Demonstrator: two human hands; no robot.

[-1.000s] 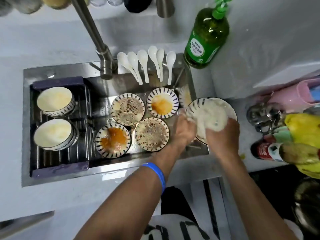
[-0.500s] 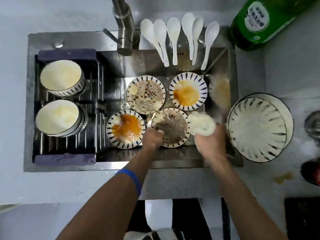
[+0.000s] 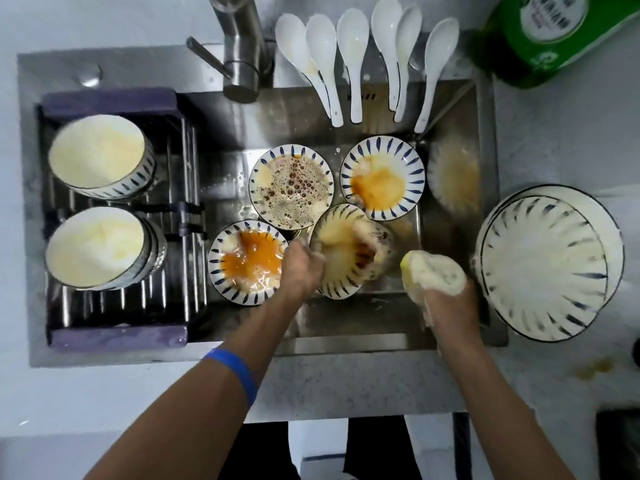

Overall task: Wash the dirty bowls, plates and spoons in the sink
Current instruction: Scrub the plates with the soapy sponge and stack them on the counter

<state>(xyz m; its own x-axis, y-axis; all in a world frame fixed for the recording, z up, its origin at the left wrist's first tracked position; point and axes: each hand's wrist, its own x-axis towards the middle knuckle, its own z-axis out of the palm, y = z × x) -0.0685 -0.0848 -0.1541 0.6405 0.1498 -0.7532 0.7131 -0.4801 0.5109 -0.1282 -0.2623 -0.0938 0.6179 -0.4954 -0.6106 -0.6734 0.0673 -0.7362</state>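
In the brushed steel sink [image 3: 457, 327], the left hand [image 3: 302, 268] has its grip clamped on a tilted, glossy blue-dashed ceramic plate [image 3: 341, 252]; the right hand [image 3: 450, 303] squeezes a foamy white sponge [image 3: 433, 271].

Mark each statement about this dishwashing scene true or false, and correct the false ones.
1. Six white spoons lie along the back edge of the sink. True.
2. The left hand grips a tilted plate in the sink. True.
3. The right hand holds a spoon. False: it grips a soapy sponge.
4. The sudsy plates on the counter sit to the left of the sink. False: they sit to its right.
5. Two stacks of bowls rest on the rack in the left part of the sink. True.
6. The green soap bottle stands inside the sink. False: it is on the counter at the back right.
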